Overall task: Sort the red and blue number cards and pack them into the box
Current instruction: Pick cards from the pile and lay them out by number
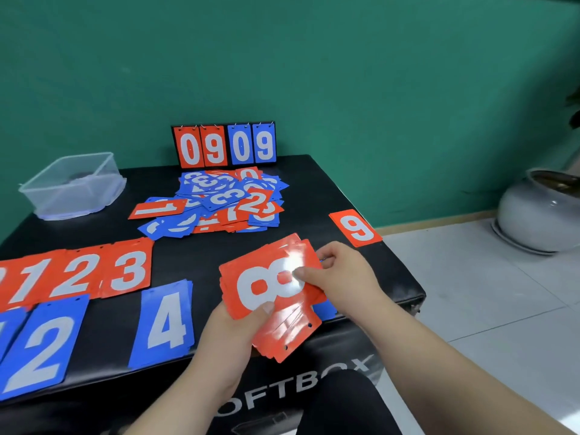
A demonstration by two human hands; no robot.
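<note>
Sorting is half done: your left hand [232, 328] and right hand [342, 277] grip the red card stack [248, 268] at the front edge of the desk [314, 189], a mixed pile [219, 199] waits unsorted, and the box [75, 186] at the back-left corner looks unfilled.

Lower centre of frame: my left hand [232, 331] grips the red cards [248, 265] from beneath, thumb on top. My right hand [343, 277] pinches their upper right edge, thumb over.
</note>
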